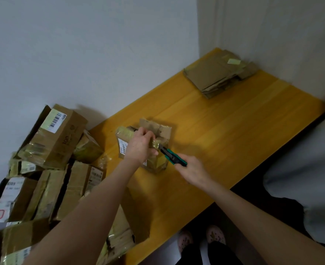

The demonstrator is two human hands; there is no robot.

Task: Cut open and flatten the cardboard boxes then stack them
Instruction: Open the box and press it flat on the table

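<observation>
A small taped cardboard box [158, 131] stands on the yellow wooden table [234, 131], its top flaps partly raised. My left hand [139, 145] grips the box's near top edge from above. My right hand [193, 170] holds a green and black utility knife [174, 157] whose tip meets the taped corner of the box just right of my left hand's fingers. A stack of flattened cardboard boxes [217, 73] lies at the table's far corner by the wall.
Several uncut taped boxes [50, 142] with shipping labels are piled on the table's left end and spill toward me. White walls close off the far side. A grey cushion [307, 169] sits at the right, and slippered feet [201, 239] show below the table's near edge.
</observation>
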